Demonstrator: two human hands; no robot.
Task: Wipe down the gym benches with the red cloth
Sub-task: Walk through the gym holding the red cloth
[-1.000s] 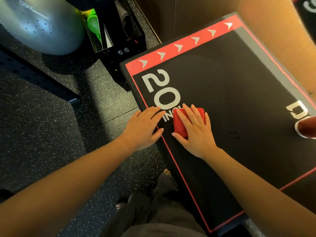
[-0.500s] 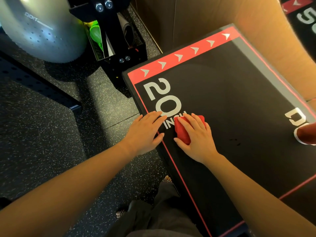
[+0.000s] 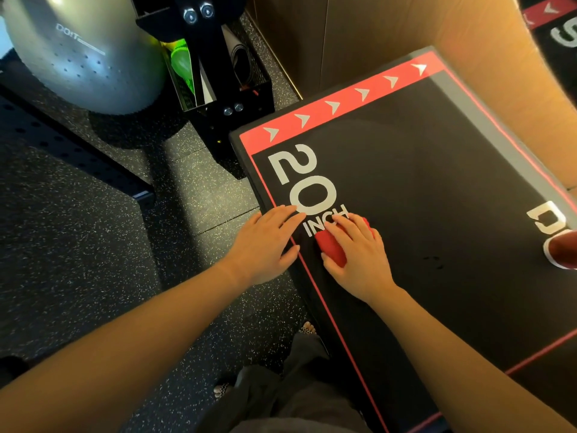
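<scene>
Black speckled rubber flooring [image 3: 78, 276] fills the left half of the view, and a black padded gym bench [image 3: 437, 229] with a red arrow band along its far edge and thin red border lines takes up the right half; large white print on it reads "20 INCH". Tan wall panelling [image 3: 374, 29] stands behind the bench. At upper left a grey exercise ball [image 3: 81, 54] rests on the floor, and just beside it a black metal rack [image 3: 215, 67] holds a bright green item and a rolled dark mat. Both forearms reach in from the bottom of the frame above dark grey trousers [image 3: 281, 395]. The left hand [image 3: 265, 242] lies flat and open with fingers spread, straddling the bench's near-left edge beside the "0", holding nothing. The right hand [image 3: 359, 257] presses palm-down on the red cloth [image 3: 332, 248], which is bunched on the bench top just below the word "INCH"; the fingers drape over it and the thumb tucks against its near side, so the cloth is pinned between hand and pad. The two hands sit near each other without touching. A reddish round object [image 3: 565, 248] shows at the right edge, too cropped to identify.
</scene>
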